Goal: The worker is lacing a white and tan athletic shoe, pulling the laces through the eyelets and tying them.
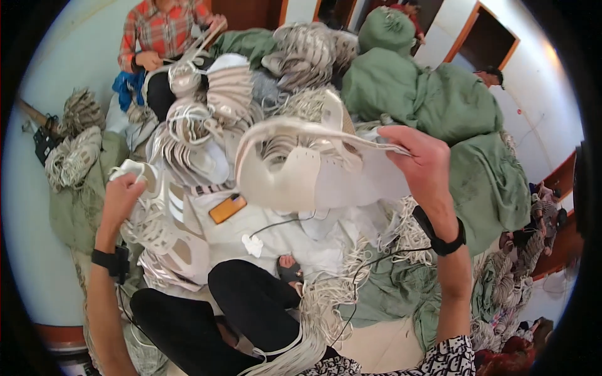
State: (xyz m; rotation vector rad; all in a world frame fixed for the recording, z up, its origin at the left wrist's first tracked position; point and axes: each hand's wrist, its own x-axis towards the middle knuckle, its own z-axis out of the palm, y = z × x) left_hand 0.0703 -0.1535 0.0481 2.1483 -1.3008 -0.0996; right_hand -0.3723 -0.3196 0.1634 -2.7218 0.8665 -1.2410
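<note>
My right hand [419, 156] is raised at the right, its fingers closed on one end of a pale shoe upper [285, 178]. The upper hangs in the air, stretching leftward in a wide curved shape with a row of small holes. On the left, my left hand [122, 194] is closed in a fist beside a white looped edge [135, 168]; what it grips is hidden. Just right of that fist lies a stack of pale uppers with white laces [166, 235].
An orange phone [227, 208] lies on white sheeting [288, 244] before my knees. Loose white laces [332, 301] heap by my legs. Stacked uppers [235, 94] stand ahead, green sacks [433, 94] at the right. A person in a plaid shirt [164, 34] works opposite.
</note>
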